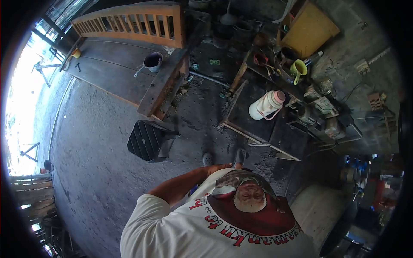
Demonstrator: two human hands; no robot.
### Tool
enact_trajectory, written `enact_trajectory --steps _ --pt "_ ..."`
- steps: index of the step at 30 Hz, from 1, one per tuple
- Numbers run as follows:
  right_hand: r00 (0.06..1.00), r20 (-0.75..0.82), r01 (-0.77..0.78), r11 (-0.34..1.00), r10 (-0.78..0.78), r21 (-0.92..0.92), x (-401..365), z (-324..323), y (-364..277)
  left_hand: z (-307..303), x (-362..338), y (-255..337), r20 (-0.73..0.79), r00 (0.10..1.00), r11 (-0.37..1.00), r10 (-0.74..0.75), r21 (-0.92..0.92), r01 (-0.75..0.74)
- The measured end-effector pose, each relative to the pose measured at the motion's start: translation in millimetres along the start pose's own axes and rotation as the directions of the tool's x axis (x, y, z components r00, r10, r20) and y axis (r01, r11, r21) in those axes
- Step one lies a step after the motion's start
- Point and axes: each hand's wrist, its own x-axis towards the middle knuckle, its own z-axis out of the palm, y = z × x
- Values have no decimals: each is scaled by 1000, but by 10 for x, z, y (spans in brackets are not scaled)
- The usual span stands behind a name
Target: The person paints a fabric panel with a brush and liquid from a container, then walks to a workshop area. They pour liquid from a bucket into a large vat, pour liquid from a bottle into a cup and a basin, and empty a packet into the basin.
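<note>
My left arm bends across the front of my white printed shirt [185,228]. My left hand [220,167] rests at the shirt's far edge, low on my body, and its fingers are mostly hidden by the cloth. My right hand is not in view. Ahead and to the right, a white vacuum flask with a pink top [266,105] stands on a low dark table [254,122]. A black step stool [145,141] is on the floor to the left. My feet in grey clogs [208,159] show just beyond the shirt.
A wooden bench platform [107,58] with a slatted backrest [129,28] stands front left, bearing a pot with a ladle [153,62]. To the right, a yellow-green dipper [298,69] and several vessels sit by a yellow panel [309,30]. Rough floor [99,146] lies between.
</note>
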Motion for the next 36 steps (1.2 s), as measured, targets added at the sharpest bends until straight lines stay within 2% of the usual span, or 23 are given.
enact_trajectory --steps 1,3,6,7,9,10,12,16,18,19,21,24,25,26,27,28,29,30,31,32,34,35,36 --pt "1000 -3 -2 1000 2 6 -27 4 88 -18 20 -27 2 1000 1000 -5 5 5" --pt "998 11 -69 997 69 21 -28 50 236 -67 61 -70 113 978 979 176 81 -185" --pt "995 -36 -88 994 90 60 -44 80 192 -634 468 -258 308 923 959 232 86 -270" --pt "995 -39 -86 994 89 68 -56 64 162 -484 373 -240 310 923 959 226 94 -266" --pt "966 4 256 961 -257 -106 11 10 157 54 26 -115 147 961 949 235 177 -260" --pt "966 3 258 961 -259 -99 36 -2 86 119 24 -110 145 962 949 232 184 -256" --pt "993 -24 115 992 -114 47 74 11 -68 229 87 -153 7 999 987 54 148 -55" --pt "983 -66 180 951 -169 251 -43 89 56 370 417 -279 -16 995 986 -100 130 102" --pt "968 -98 244 957 -231 154 -225 78 175 234 645 -415 394 895 970 -208 -37 241" --pt "969 -92 240 958 -228 157 -282 80 302 234 715 -531 390 896 969 -211 -41 246" --pt "960 -121 264 962 -254 73 -402 92 787 272 876 -803 167 985 983 -40 186 8" --pt "948 -95 318 920 -304 229 -765 160 1581 -501 1743 -1525 26 998 984 50 171 -54" --pt "973 -68 229 932 -219 280 -674 213 2004 -480 1671 -1582 27 999 983 20 181 -24" --pt "993 16 101 911 -117 399 -418 324 2562 -425 1476 -1541 337 938 987 81 102 -122" --pt "990 132 -34 820 -51 572 -141 448 3147 -309 1347 -1528 620 775 988 126 -8 -155" --pt "964 260 -172 609 -57 774 65 567 3754 -114 1344 -1653 30 995 979 94 180 -98" --pt "968 214 -175 963 131 203 188 691 3950 57 1235 -1604 -111 994 974 25 225 0" --pt "958 144 -276 936 249 216 -203 749 3850 159 1221 -1589 -140 990 973 -11 229 43" --pt "914 101 -396 918 393 17 -68 946 4012 160 1277 -1564 -154 987 966 -48 244 85" --pt "960 277 175 686 40 -706 -686 609 3457 160 1297 -1540 -184 980 960 -72 254 118" --pt "992 124 99 749 -23 -655 -804 683 3598 219 1341 -1509 -258 961 943 -99 285 174" --pt "998 -31 -61 878 52 -475 -787 767 3641 251 1340 -1490 -285 953 935 -102 300 189" --pt "999 -33 0 858 -19 -514 -794 777 3622 274 1343 -1425 -306 948 929 -92 317 193"
